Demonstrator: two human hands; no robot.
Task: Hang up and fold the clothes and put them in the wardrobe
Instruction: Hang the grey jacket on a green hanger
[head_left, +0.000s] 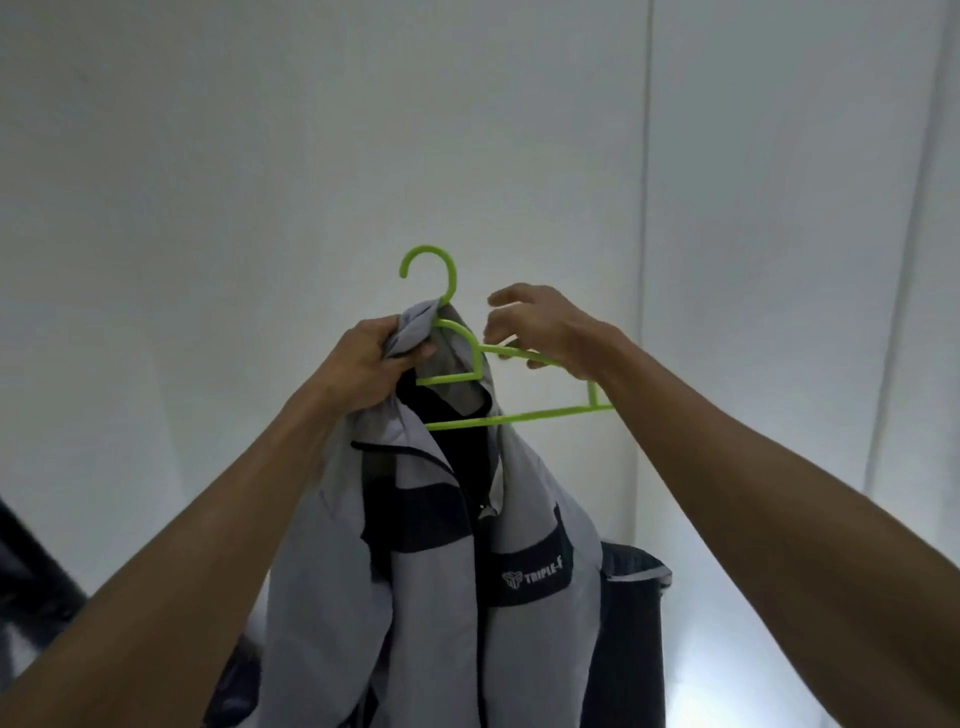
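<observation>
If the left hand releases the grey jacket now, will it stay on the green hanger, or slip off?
Probably it slips. The jacket looks thin and floppy, bunched where the left hand grips it. Only one side seems draped over the hanger; its right arm is bare near the right hand. The fabric seems smooth, so likely slippery.

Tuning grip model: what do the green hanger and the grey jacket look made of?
Green hanger: likely moulded plastic, uniform bright colour, smooth flat-sided bars. Grey jacket: looks like thin woven synthetic, matte; bunches into soft folds under the left hand, with dark panels.
</observation>
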